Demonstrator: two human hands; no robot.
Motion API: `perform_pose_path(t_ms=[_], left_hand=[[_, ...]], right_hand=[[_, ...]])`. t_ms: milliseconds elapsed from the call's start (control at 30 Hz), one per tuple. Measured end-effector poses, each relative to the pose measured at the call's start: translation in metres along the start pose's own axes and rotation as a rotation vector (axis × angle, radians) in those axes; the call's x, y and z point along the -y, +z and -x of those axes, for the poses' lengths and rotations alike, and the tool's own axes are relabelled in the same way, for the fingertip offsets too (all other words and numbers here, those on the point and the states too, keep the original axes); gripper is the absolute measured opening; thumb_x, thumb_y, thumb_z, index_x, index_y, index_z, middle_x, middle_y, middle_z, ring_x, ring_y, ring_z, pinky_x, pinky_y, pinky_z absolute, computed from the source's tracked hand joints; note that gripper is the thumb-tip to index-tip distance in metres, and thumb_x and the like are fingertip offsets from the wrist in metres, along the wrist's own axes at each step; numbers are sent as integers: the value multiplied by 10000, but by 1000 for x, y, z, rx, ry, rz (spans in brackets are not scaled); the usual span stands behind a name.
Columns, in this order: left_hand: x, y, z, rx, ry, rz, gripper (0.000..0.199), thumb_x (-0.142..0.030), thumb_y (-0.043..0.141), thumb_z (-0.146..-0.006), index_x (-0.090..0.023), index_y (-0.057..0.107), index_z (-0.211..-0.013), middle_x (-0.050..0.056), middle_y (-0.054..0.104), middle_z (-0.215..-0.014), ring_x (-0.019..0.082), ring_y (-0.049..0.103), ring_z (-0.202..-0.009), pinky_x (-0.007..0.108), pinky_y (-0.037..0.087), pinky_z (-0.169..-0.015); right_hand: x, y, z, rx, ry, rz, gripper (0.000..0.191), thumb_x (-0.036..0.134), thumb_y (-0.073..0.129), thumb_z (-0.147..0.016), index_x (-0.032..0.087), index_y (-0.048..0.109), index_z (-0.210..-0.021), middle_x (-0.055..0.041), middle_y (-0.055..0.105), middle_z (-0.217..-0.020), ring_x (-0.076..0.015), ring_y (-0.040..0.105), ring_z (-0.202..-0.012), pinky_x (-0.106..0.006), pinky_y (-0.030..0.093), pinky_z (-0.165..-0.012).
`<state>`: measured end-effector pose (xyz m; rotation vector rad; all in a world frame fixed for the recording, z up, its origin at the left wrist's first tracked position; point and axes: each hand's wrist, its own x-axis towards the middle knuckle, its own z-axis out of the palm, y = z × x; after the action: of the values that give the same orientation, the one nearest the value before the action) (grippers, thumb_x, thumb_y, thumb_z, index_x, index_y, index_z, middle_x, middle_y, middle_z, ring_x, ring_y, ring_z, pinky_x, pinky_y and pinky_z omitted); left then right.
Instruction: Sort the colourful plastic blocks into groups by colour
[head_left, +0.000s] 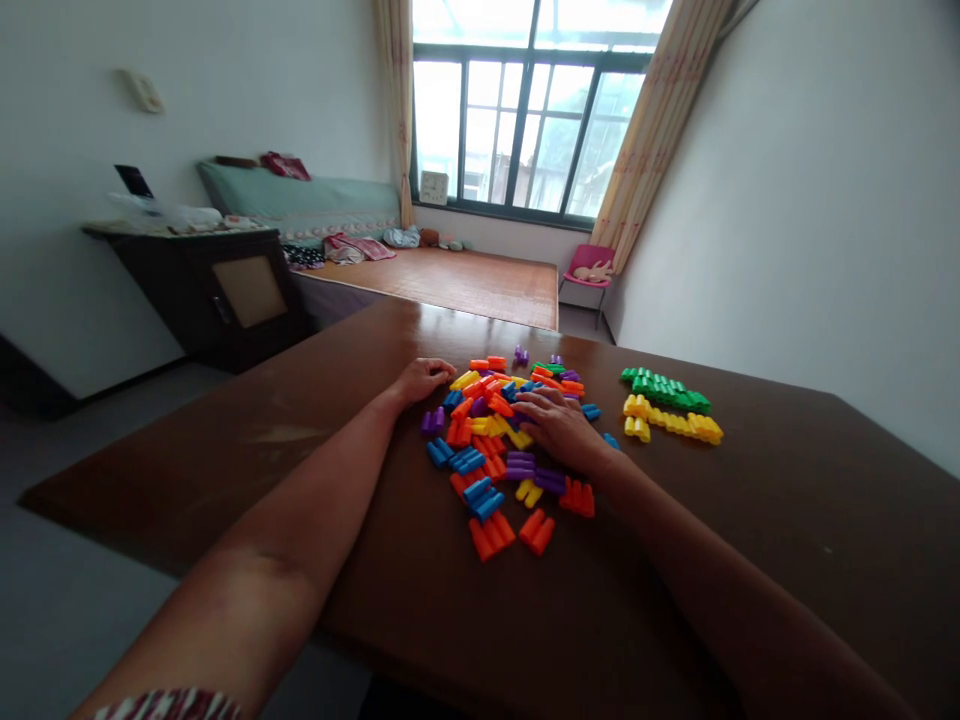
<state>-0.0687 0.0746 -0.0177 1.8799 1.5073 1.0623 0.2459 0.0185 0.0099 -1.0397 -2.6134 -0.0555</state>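
Observation:
A loose pile of plastic building blocks (pixel 491 425) in orange, blue, yellow, purple and green lies on the brown table. My right hand (pixel 555 425) reaches over the pile's right side, its fingers stretched out and resting on the blocks; what lies beneath the palm is hidden. At the pile's upper left edge, my left hand (pixel 425 380) rests on the table with loosely bent fingers, and I see nothing held in it. To the right lie a row of joined green blocks (pixel 666 390) and a row of joined yellow blocks (pixel 675 420).
The dark brown table (pixel 780 500) fills the foreground. Beyond it stand a low bed (pixel 472 280) with folded cloths, a pink chair (pixel 589 262) holding a doll, and a dark cabinet (pixel 187 290) at the left. A window (pixel 532 120) is at the back.

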Motion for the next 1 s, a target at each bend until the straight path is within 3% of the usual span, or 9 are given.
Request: perform_pose_path(t_ms=[133,267,367,567,700,767,867,1000], left_hand=[[5,2,-3,-24,5,-20,344,-337,566,-728,-130,721,-955,62,737,-908,186,664,-815,261,522,-718],[9,3,-5,-44,28,-39,316,-329,568,-728,-152,728,-934,43,737,-887,178,659,-803,254,519,-707],[8,4,-4,-40,24,-17,314,-318,570,-729,-150,728,-942,42,736,-857,172,661,-777,248,518,-690],[4,6,-6,-38,28,-77,317,-319,550,-758,-137,723,-952,40,723,-788,164,653,-723,246,518,-660],[-18,12,-8,-60,187,-145,325,-363,536,-814,-168,721,-997,63,712,-1023,189,647,-922,284,510,-831],[-36,19,-5,-11,311,-147,352,-403,490,-868,-196,709,-1048,61,680,-1139,200,594,-1079,310,453,-961],[-62,32,6,184,437,-232,333,-451,490,-885,-269,698,-1072,17,662,-1176,194,530,-1176,338,344,-1076],[-73,35,15,300,466,-298,269,-470,619,-807,-293,725,-980,7,664,-1117,196,559,-1115,319,377,-1037]], right_hand=[[3,-9,0,-70,62,14,332,286,478,-923,255,609,-1227,-70,578,-1296,-258,467,-1174,-421,395,-959],[18,-18,-2,36,-58,-57,258,297,481,-931,248,650,-1120,-50,670,-1099,-214,527,-1039,-348,425,-891],[18,-19,-1,84,-73,-62,267,328,572,-883,246,643,-1127,-46,661,-1135,-222,510,-1056,-351,417,-908],[3,-17,1,97,92,18,238,262,522,-898,235,655,-1094,-50,667,-1126,-230,512,-1086,-344,405,-907],[5,-21,0,132,203,110,263,387,529,-896,236,656,-1071,-82,672,-1058,-245,566,-1017,-329,431,-808],[5,-21,1,162,201,129,326,434,579,-858,242,642,-1114,-93,656,-1102,-252,581,-1004,-329,435,-790],[3,-18,2,185,150,115,334,374,598,-847,248,628,-1155,-91,642,-1150,-248,593,-1014,-323,431,-811],[-2,-15,3,159,121,22,327,289,581,-831,216,628,-1146,-87,674,-1091,-222,623,-972,-290,431,-816]])
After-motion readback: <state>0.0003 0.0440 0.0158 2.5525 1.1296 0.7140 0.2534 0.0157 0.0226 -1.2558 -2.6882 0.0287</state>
